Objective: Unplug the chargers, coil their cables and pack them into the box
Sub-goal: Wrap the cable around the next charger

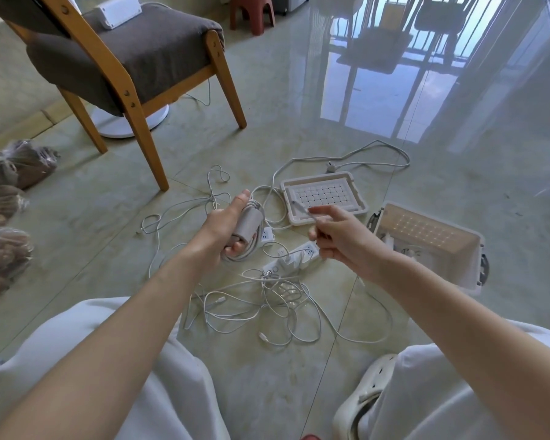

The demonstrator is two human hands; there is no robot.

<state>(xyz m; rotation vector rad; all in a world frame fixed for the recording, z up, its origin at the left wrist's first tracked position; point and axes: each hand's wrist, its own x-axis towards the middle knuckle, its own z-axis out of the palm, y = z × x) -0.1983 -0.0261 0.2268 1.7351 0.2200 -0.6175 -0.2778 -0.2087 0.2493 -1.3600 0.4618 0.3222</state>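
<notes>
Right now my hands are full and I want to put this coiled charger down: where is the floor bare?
Bare floor lies left of the loose cables, between the chair leg and the bags. A second patch lies beyond the lid and the box. Crowded: around the power strip and nearer you, where cables tangle.

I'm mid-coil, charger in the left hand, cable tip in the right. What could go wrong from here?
1. The left hand alone holds the coil on the charger; the cable tip pinched by the right hand is untucked, so the coil may spring loose when set down.
2. The loose cables overlap beside the power strip; pulling one could drag the others.
</notes>
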